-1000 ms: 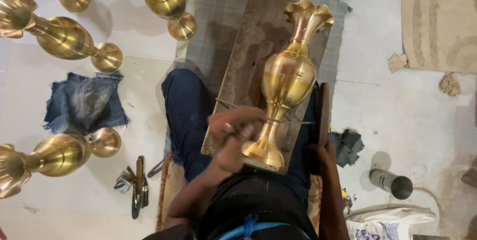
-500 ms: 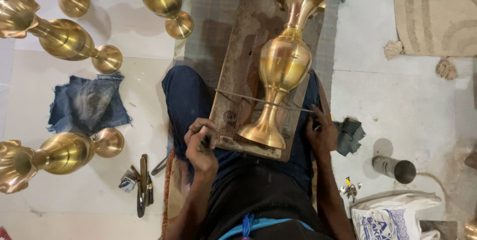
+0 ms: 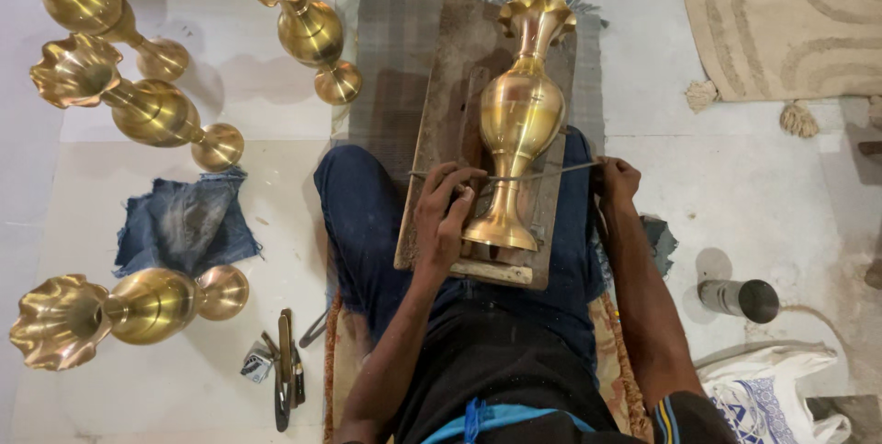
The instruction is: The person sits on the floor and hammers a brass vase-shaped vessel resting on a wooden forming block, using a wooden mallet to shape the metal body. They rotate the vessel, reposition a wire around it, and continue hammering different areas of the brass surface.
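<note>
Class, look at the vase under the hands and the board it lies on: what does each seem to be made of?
Vase: probably brass, polished, golden with bright highlights. Board: seemingly wood, dull brown, worn, matte.

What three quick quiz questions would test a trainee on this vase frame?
1. True or false: the vase on the board lies with its fluted mouth pointing away from the person.
2. How many other brass vases lie on the floor to the person's left? A) two B) four C) six
3. Fill in: the left hand and right hand each grip one end of a thin ___ that crosses the vase's neck.

Key: 1 true; 2 B; 3 rod.
</note>
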